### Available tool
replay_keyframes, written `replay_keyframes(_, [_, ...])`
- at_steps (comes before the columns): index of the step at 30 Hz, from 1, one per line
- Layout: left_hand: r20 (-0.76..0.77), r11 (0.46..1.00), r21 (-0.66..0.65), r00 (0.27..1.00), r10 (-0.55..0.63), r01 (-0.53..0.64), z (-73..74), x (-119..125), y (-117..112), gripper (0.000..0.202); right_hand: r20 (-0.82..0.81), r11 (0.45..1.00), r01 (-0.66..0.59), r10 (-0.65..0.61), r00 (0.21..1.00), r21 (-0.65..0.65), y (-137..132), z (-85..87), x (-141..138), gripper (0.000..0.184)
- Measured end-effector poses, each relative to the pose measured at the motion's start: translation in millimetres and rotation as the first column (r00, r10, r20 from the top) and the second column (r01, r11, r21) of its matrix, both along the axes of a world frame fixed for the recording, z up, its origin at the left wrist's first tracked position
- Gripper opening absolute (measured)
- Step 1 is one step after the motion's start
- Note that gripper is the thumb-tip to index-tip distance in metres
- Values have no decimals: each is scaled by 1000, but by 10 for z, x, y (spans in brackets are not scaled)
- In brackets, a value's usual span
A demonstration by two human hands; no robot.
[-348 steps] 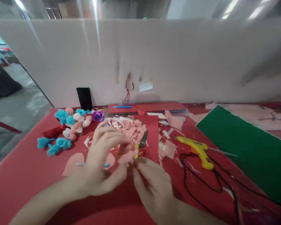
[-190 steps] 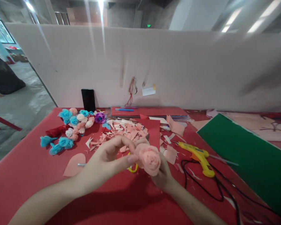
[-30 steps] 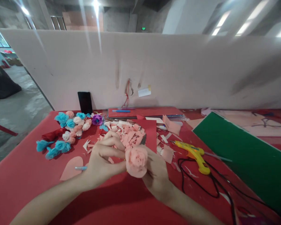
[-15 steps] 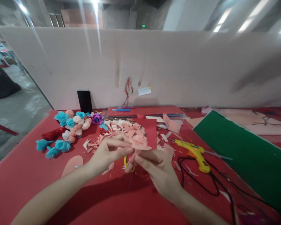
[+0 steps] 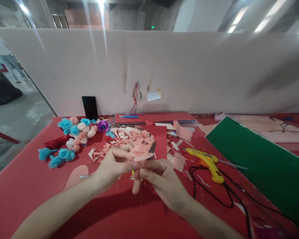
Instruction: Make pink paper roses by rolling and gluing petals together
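Between my two hands is a pink paper flower [image 5: 141,152], held up over the middle of the red table [image 5: 124,219]. My left hand [image 5: 119,161] pinches the flower's base from the left, thumb and fingers closed. From the right, the thumb and fingers of my right hand [image 5: 161,179] close on the same base, just under the petals. A thin strand or stem hangs below the fingertips. Behind the hands lies a heap of pink paper scraps [image 5: 124,134]. Something yellow, mostly hidden, shows behind my left fingers.
Blue, pink, white and purple paper flowers [image 5: 74,131] lie at the left, near an upright phone [image 5: 90,108]. A yellow glue gun [image 5: 209,162] with a black cord lies at the right beside a green board [image 5: 259,166]. A white partition [image 5: 189,73] stands behind.
Both hands and the flower have shifted slightly left and tilted, so the petals and a thin strand below show differently. A person's legs now appear at the far left background.
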State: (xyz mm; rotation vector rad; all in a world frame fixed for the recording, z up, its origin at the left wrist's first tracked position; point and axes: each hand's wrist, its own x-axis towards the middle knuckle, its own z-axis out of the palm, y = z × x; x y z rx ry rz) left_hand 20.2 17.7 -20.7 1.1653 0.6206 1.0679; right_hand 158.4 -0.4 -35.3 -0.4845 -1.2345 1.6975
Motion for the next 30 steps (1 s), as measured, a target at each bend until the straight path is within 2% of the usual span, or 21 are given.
replay_keyframes(8, [51,998,-1,997,-61,61,43,-29,4,16,-3,999,1,-1,1000,41,-2,12,-11,11])
replay_keyframes(10, [65,997,15,995,-77,76,29,-41,-9,11,49,992,44,-50,998,117,-14,36,-3,12])
replay_keyframes(12, [86,996,30,993,-83,81,20,-48,-29,12,156,952,142,-189,969,271,-33,72,14,16])
replay_keyframes(13, [81,997,41,994,-69,66,21,-50,-37,13,210,909,195,-285,935,368,-44,93,24,19])
replay_keyframes(15, [23,996,88,1000,6,-8,35,-53,-47,17,267,788,269,-474,839,554,-60,133,44,22])
replay_keyframes(18, [-90,981,164,989,116,-100,66,-57,-44,21,247,590,271,-649,719,761,-66,169,61,21])
replay_keyframes(23, [-221,970,190,956,195,-154,89,-46,-56,19,140,278,193,-839,526,941,-46,120,55,21])
replay_keyframes(24, [-243,964,203,945,219,-171,86,-40,-59,19,105,225,189,-863,495,956,-43,107,51,20])
replay_keyframes(25, [-257,959,215,936,240,-187,79,-34,-59,20,82,195,193,-876,476,962,-42,98,47,20])
replay_keyframes(26, [-263,957,218,932,249,-194,67,-28,-54,19,75,195,208,-877,474,959,-41,95,45,20])
replay_keyframes(27, [-256,960,207,937,238,-187,53,-23,-45,17,94,232,230,-867,490,945,-42,98,45,21])
replay_keyframes(28, [-228,969,180,950,211,-172,35,-18,-31,14,132,304,258,-842,522,917,-42,105,49,21])
replay_keyframes(30, [-137,991,87,984,112,-101,0,-14,3,7,228,511,312,-742,631,801,-42,123,66,22])
